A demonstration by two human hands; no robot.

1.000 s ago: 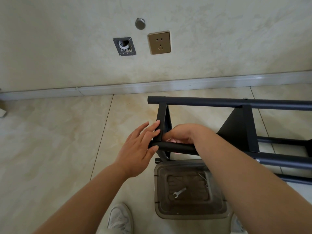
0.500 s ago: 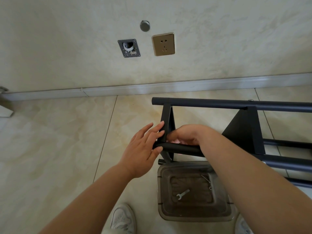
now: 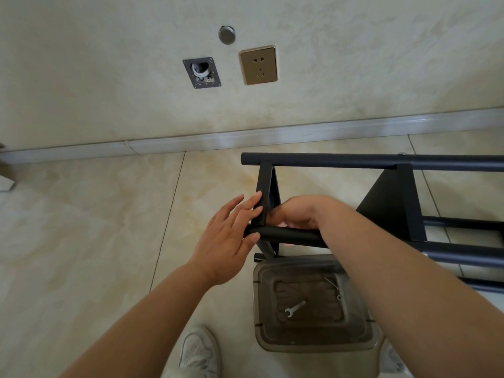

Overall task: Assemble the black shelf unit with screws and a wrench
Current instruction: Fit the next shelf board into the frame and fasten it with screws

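Both hands stay put: left hand (image 3: 229,236), fingers straight, braces the shelf frame (image 3: 266,203) while right hand (image 3: 296,214) keeps pinching something unseen at the joint, likely still seating a screw.

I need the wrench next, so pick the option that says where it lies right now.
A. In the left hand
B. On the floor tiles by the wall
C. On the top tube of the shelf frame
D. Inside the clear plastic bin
D: the wrench lies on the bottom of the clear plastic bin, below the black shelf frame; neither the left hand nor the right hand holds it.
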